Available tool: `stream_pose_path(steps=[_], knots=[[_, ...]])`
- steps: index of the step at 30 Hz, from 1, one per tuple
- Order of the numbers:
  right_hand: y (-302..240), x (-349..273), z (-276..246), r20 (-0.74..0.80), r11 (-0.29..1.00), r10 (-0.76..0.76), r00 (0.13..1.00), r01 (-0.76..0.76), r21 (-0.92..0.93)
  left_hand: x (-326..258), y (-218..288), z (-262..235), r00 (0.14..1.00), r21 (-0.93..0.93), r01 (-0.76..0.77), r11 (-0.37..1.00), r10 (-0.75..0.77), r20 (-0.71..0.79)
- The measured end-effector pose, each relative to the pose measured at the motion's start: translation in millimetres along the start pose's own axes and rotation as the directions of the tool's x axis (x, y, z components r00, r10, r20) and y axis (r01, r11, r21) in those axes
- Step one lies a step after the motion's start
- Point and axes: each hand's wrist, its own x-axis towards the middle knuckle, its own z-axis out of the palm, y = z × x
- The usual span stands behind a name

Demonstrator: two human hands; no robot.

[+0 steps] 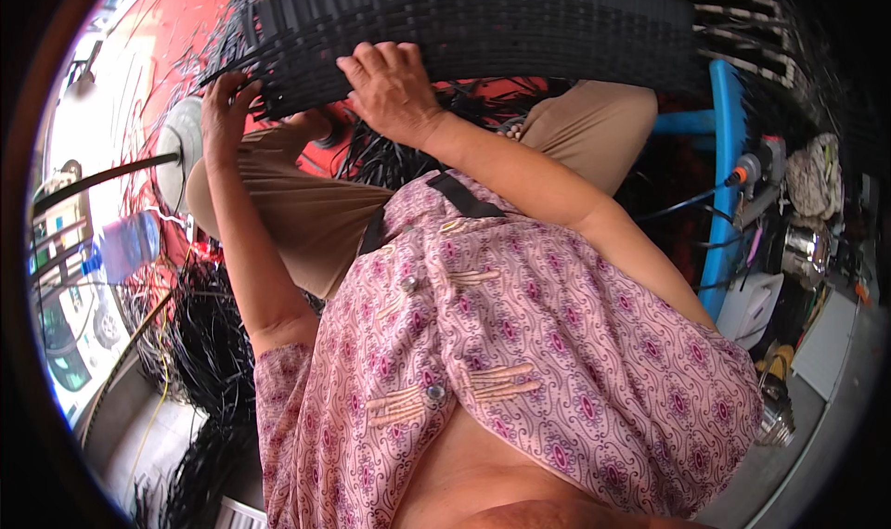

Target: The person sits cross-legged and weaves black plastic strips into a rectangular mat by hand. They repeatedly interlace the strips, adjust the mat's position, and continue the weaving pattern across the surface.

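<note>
A long, curved panel woven from flat black strips (520,42) lies across my knees, with loose strip ends at its left side. My left hand (227,116) is at that left end, its fingers bent and closed on a thin black strip near the weave. Partway along the panel's lower left portion, my right hand (390,93) presses on the woven face. Its fingers are curled against the weave, and their tips are hidden from view.
Bundles of loose black strips (209,334) hang at the left, with more below the panel. A round pale fan-like thing (178,148) stands beside my left knee. At right is a blue plastic frame (724,195) with a tool (747,169) bearing an orange part. Red flooring (162,51) shows at far left.
</note>
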Motion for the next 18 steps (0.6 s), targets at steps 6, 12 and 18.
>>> stream_pose_path(steps=[6,12,18], knots=[[9,-8,-7,-0.006,0.998,-0.029,1.0,0.029,0.056,0,-2,11,0.952,-0.437,0.29,0.852,-0.303,0.042],[32,-32,-30,-0.106,0.971,0.001,0.994,0.025,0.237,-4,-12,28,0.882,-0.697,0.377,0.61,-0.467,0.068],[84,-60,-71,-0.16,0.985,0.165,0.973,-0.17,-0.013,-9,-13,30,0.853,-0.73,0.382,0.567,-0.519,0.043]])
